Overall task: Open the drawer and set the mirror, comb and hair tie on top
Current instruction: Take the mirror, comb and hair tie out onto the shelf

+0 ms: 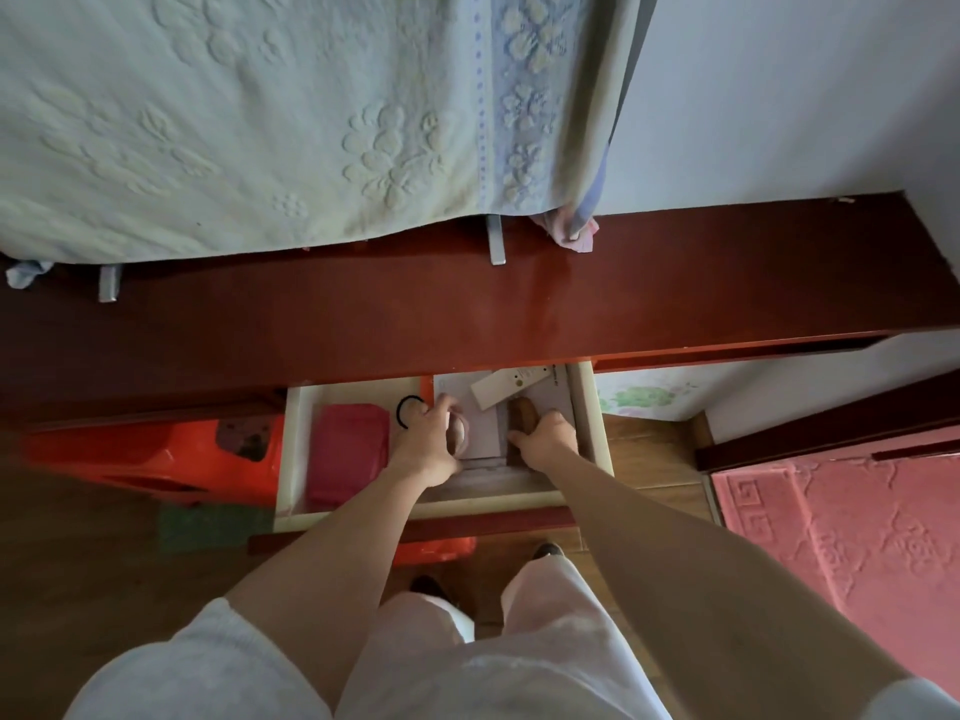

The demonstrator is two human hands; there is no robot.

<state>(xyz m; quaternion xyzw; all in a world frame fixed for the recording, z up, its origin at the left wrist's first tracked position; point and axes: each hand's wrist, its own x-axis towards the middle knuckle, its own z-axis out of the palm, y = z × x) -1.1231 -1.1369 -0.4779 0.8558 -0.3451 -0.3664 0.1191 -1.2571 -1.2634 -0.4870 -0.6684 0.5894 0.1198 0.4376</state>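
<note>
Down inside the open drawer (587,407), the left hand (434,441) curls around a small round mirror (460,433), fingers closed on its rim. Beside it, the right hand (545,439) is clamped on the near end of a brown wooden comb (522,413). A black hair tie (410,409) lies on the drawer floor just left of the left hand's fingertips, next to a pink folded cloth (348,452). A white remote (511,387) rests further back. Above, the dark red tabletop (467,309) is bare near the drawer.
</note>
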